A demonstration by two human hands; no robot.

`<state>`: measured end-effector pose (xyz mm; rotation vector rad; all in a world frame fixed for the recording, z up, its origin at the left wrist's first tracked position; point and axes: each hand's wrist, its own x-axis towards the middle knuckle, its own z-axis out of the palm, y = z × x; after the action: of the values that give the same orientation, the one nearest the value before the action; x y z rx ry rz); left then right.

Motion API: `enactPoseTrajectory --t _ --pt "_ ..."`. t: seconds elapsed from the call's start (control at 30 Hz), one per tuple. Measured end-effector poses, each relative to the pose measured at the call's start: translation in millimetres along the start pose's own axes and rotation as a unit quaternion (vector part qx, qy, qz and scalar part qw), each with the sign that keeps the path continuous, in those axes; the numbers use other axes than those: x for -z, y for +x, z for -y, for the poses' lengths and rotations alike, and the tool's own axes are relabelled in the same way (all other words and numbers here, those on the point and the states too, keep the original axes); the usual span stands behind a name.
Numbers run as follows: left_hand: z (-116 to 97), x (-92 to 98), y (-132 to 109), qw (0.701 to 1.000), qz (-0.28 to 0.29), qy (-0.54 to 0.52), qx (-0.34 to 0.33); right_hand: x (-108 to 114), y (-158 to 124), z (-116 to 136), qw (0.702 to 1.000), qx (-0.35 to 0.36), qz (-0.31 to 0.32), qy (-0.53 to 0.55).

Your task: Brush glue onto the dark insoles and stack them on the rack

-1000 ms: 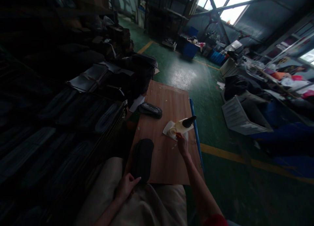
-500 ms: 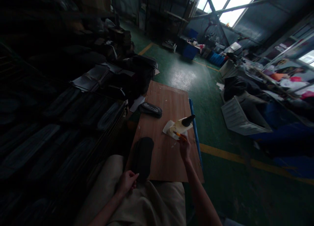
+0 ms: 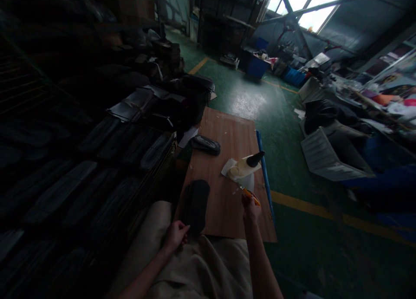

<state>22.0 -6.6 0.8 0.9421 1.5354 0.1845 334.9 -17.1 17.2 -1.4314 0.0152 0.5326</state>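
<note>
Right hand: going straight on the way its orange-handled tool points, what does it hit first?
Most likely the white paper just past the orange-handled tool in the right hand, then the pale bottle lying on it; depth is unclear. The left hand, gripping the dark sole, is off that line.

Shoe sole [image 3: 196, 201]: black, flat, oblong. Lies lengthwise on the near end of the wooden board [image 3: 227, 134], its near end pinched in the left hand [image 3: 175, 236].

Small brush [image 3: 248, 193]: slim, orange handle. Held tilted in the right hand [image 3: 251, 207], tip pointing away.
</note>
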Motion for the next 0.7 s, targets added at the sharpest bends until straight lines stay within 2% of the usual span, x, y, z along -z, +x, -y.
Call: enactPoseTrajectory --t 0.17,0.37,0.53,0.7 --pt "-1.5 0.8 -3.4 1.0 -0.007 0.016 -0.016 13.5 -53.8 4.8 0.996 -0.034 0.087 -0.002" --pt "1.6 1.5 -4.8 0.999 -0.025 0.027 -0.039 -5.3 -109.6 0.7 0.974 -0.02 0.217 -0.066" --pt "0.6 2.9 -6.3 0.997 -0.027 0.027 -0.06 -18.8 -131.7 -4.3 0.969 -0.003 0.242 -0.052" --pt "-3.5 2.5 -9.1 0.998 -0.043 0.012 -0.042 -16.2 -139.7 -2.6 0.97 -0.01 0.238 -0.043"
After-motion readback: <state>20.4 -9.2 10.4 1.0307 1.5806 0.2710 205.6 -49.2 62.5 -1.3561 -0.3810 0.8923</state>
